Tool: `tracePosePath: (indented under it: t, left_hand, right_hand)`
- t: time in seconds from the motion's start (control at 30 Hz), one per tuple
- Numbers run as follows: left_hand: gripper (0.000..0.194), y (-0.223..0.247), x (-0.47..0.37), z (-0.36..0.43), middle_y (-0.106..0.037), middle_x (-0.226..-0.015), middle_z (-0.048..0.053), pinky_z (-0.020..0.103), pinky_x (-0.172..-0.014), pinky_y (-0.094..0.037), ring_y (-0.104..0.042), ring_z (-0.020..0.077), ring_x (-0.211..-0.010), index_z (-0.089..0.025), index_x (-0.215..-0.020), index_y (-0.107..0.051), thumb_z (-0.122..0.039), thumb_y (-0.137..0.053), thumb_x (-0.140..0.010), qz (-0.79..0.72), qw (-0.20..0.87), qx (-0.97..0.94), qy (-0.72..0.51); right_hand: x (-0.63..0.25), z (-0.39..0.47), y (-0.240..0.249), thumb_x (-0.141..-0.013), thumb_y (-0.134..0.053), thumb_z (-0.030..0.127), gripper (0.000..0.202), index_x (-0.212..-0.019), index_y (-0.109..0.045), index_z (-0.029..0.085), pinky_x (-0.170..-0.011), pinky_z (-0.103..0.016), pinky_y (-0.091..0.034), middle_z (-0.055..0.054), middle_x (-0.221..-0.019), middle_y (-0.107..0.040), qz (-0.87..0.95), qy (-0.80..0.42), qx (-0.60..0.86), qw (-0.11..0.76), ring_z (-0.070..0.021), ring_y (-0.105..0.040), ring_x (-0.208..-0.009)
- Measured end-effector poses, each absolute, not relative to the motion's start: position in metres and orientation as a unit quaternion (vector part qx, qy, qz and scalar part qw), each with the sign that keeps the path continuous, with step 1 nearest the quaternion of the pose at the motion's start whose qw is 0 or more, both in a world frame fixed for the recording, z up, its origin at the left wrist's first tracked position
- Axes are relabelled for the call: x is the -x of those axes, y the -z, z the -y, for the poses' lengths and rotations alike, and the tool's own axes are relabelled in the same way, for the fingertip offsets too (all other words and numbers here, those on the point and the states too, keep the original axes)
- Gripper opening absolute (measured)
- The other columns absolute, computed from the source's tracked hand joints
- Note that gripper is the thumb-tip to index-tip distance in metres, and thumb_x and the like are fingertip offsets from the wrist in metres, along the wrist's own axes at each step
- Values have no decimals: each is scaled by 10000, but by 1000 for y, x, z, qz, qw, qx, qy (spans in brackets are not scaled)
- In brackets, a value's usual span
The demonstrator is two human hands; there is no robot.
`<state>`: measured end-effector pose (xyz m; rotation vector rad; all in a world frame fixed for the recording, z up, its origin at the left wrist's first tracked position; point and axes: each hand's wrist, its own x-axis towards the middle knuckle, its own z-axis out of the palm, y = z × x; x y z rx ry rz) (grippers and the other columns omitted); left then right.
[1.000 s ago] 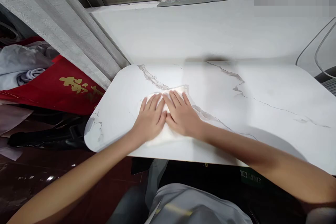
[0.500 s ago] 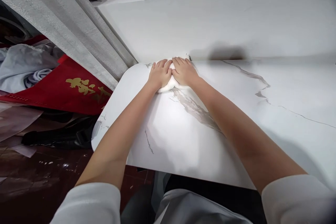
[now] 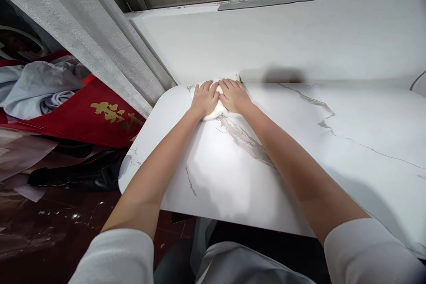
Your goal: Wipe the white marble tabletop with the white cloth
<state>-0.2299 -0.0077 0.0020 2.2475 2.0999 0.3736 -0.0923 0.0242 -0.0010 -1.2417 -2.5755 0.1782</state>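
A soft white cloth-like thing (image 3: 218, 110) lies at the back edge of the white marbled table (image 3: 213, 177), against the wall. Both hands press on it side by side, palms down, thumbs nearly touching. My left hand (image 3: 205, 98) covers its left part with the fingers spread flat. On its right part rests my right hand (image 3: 234, 96), fingers stretched toward the wall. Much of the white thing is hidden beneath the hands; folds show between and below them.
A grey curtain (image 3: 96, 31) hangs at the table's left back corner. Left of the table are a red bag (image 3: 83, 117) with gold characters, grey-blue clothes (image 3: 43, 88) and a black item (image 3: 76, 175). A window ledge (image 3: 282, 2) runs above the wall.
The view has shifted slightly, showing more of the window at the top. Both hands stay on the white thing, with more of it showing beyond the fingertips.
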Motion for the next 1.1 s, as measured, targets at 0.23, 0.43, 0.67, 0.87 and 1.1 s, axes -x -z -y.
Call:
tracePosePath:
  t: [0.23, 0.43, 0.67, 0.87, 1.1]
  left_hand:
    - [536, -4, 216, 81, -352, -1600, 139, 524, -1232, -140, -281, 277, -1495, -133, -1511, -374, -267, -251, -1007, -698, 10, -709, -97]
    - [515, -2, 215, 174, -370, -1587, 157, 555, -1224, -164, -289, 289, -1492, -132, -1484, -394, -271, -245, -1011, -681, 7, -725, -102]
    - [498, 4, 225, 281, -398, -1570, 147, 573, -1215, -202, -314, 280, -1483, -209, -1506, -350, -331, -236, -1037, -679, -8, -722, -133]
    - [530, 7, 252, 320, -382, -1590, 86, 570, -1208, -234, -318, 260, -1485, -324, -1564, -216, -315, -251, -1036, -697, 4, -705, -130]
    - [519, 4, 287, 261, -409, -1566, 114, 577, -1209, -200, -346, 279, -1462, -250, -1509, -349, -356, -222, -1017, -727, 16, -678, -111]
  right_hand:
    - [81, 38, 5, -967, -300, 221, 593, -1513, -372, 2, -1210, -497, -178, -193, -1597, -344, 899, -77, 401, 158, -288, -296, -1484]
    - [72, 133, 5, -982, -317, 251, 594, -1505, -384, -21, -1222, -519, -163, -216, -1580, -365, 902, -63, 392, 170, -322, -294, -1484]
    - [66, 220, -1, -1008, -308, 296, 609, -1517, -349, -36, -1231, -560, -170, -245, -1591, -311, 938, -98, 286, 170, -337, -251, -1502]
    - [86, 249, -8, -993, -343, 315, 648, -1523, -315, -57, -1216, -613, -169, -270, -1598, -260, 945, -134, 247, 167, -374, -199, -1509]
    - [131, 198, -15, -993, -299, 300, 663, -1555, -234, -44, -1241, -565, -73, -214, -1637, -186, 932, -186, 293, 106, -314, -135, -1534]
